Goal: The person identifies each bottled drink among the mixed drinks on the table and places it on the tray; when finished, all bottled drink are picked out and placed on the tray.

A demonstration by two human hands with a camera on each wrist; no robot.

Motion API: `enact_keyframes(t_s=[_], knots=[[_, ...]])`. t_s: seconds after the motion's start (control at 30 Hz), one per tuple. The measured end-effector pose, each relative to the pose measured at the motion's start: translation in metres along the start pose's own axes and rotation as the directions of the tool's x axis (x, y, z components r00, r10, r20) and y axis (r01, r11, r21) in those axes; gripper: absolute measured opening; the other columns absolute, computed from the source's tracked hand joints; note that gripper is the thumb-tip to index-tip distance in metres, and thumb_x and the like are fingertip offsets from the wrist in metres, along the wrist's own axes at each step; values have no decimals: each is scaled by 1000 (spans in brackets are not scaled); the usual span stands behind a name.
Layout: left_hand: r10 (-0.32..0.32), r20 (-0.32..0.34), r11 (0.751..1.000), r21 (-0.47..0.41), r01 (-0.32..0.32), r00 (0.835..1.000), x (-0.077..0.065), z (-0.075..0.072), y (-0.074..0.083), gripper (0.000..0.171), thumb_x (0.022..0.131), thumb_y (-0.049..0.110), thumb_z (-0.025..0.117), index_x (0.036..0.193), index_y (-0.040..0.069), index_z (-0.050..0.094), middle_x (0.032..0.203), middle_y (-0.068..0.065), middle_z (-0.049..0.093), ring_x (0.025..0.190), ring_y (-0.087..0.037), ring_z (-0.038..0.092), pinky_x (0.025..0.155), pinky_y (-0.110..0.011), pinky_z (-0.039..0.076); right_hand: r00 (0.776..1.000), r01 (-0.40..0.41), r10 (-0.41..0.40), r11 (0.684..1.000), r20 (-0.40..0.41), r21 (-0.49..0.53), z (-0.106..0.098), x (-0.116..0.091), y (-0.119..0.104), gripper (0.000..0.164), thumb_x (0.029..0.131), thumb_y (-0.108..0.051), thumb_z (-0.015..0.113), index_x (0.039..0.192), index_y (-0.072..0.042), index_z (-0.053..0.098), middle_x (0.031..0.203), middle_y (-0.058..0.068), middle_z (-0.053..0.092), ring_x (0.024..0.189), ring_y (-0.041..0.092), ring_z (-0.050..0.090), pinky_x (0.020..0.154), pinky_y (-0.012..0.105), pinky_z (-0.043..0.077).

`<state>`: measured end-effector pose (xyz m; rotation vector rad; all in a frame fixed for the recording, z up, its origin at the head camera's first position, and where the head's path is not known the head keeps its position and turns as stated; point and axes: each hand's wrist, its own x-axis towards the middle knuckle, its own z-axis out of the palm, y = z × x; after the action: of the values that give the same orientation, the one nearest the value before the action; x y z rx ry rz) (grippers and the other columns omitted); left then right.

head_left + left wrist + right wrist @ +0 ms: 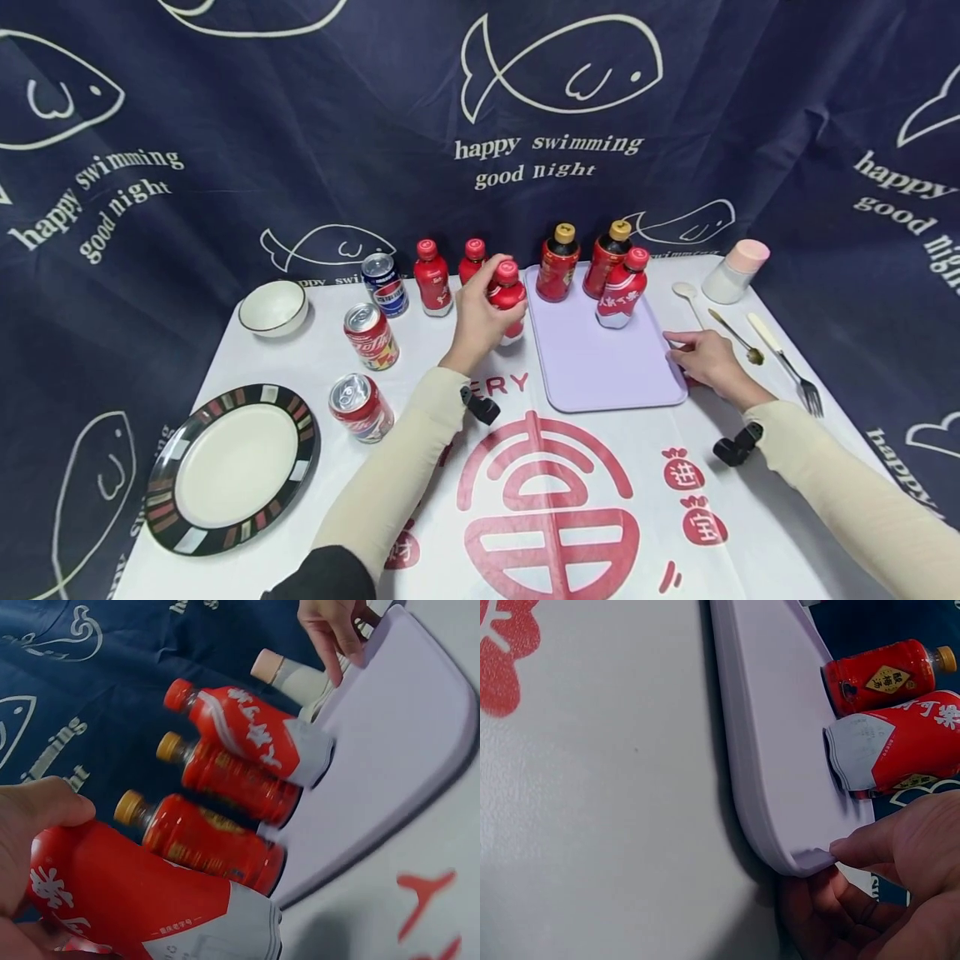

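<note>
My left hand (478,317) grips a red bottle (150,892) with a pale grey base and a red cap, just left of the lilac tray (611,375). Whether its base touches the table I cannot tell. At the tray's right edge, my right hand (708,360) pinches the rim between thumb and fingers, as the right wrist view shows. Toward the back of the tray stand two dark bottles with gold caps, the left bottle (558,265) and the right bottle (602,265). In front of the latter is a red-capped bottle (622,292).
Left of my left hand stand a red bottle (432,279), another partly hidden red bottle (472,260), a blue can (386,287) and two red cans (372,337). Farther left are a bowl (273,310) and plate (236,467). A jar (733,273), spoons and fork (791,367) lie right.
</note>
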<state>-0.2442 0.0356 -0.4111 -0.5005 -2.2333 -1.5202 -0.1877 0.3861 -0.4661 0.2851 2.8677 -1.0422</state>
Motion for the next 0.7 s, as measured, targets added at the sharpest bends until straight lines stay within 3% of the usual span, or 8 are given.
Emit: enact_keyframes(t_s=[0.13, 0.33, 0.53, 0.7], knots=[[20, 54, 1000, 7, -21, 998, 11, 19, 2, 64, 67, 11, 79, 124, 21, 53, 115, 0, 60, 102, -9, 54, 87, -24, 46, 1000, 12, -12, 1000, 9, 18, 0, 1, -2, 41, 84, -7, 58, 124, 2, 54, 88, 23, 65, 62, 14, 59, 50, 31, 52], [-10, 158, 1000, -3, 11, 987, 22, 46, 2, 67, 69, 14, 79, 129, 18, 48, 121, 0, 57, 106, -8, 54, 89, -20, 44, 1000, -5, 5, 1000, 22, 22, -1, 2, -1, 42, 84, -7, 57, 125, 1, 53, 88, 21, 65, 62, 13, 59, 50, 31, 53], [-32, 175, 999, 13, 30, 984, 28, 64, 2, 69, 68, 16, 80, 129, 19, 49, 120, 0, 57, 105, -9, 54, 87, -20, 45, 1000, -9, 9, 1000, 24, 18, -2, 2, 2, 43, 84, -7, 58, 126, 1, 52, 93, 24, 64, 64, 13, 59, 51, 30, 53], [-52, 197, 999, 12, 50, 979, 29, 73, -2, 68, 68, 16, 80, 129, 22, 49, 119, 1, 57, 105, -9, 54, 86, -20, 46, 999, -27, 26, 999, 22, 38, -1, 2, 1, 42, 84, -7, 57, 125, 1, 52, 87, 20, 65, 62, 12, 58, 50, 31, 53]])
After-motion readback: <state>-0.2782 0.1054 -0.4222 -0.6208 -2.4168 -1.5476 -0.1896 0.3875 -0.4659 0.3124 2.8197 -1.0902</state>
